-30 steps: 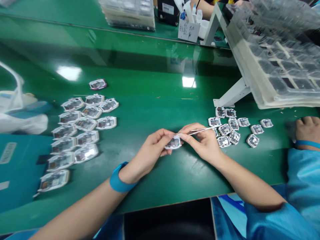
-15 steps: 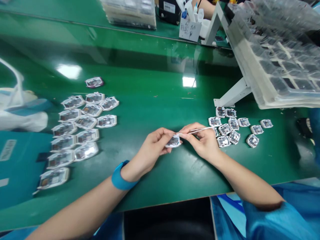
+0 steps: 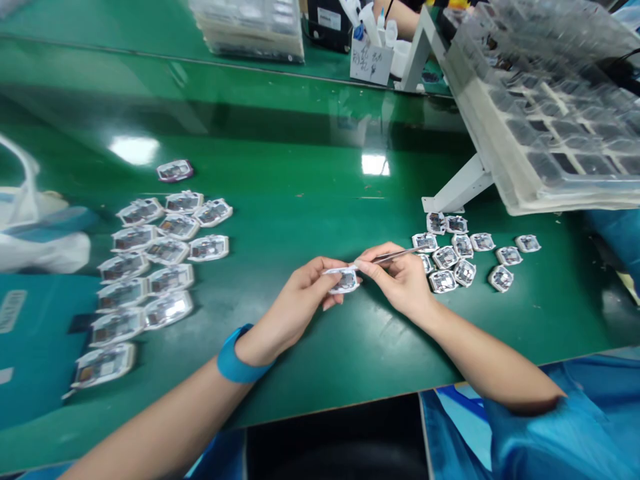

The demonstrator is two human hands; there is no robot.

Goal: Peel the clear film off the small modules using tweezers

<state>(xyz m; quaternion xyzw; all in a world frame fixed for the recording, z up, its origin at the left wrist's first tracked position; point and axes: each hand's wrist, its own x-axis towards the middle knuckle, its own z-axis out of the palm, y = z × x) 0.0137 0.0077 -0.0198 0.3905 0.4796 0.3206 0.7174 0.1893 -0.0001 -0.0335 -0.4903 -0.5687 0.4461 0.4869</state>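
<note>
Near the middle of the green table, my left hand (image 3: 305,293) holds a small white-framed device (image 3: 345,281) between thumb and fingers. My right hand (image 3: 397,277) is closed around slim metal tweezers (image 3: 395,255), whose far end points right toward the nearby devices. The thumb and forefinger of that hand touch the upper right corner of the held device; whether they pinch a small part there is too small to tell. Several similar devices (image 3: 167,250) lie in rows on the left, and another group (image 3: 445,257) lies to the right of my right hand.
A raised rack of clear trays (image 3: 565,193) stands at the right on a white leg (image 3: 460,185). Stacked trays (image 3: 250,30) and a white holder of tools (image 3: 371,61) are at the back. A teal folder (image 3: 40,347) and white bag (image 3: 47,247) lie left.
The view has shifted slightly. The tweezers have turned a little in my right hand and look darker. My left hand still holds the device, its thumb slightly lower on it.
</note>
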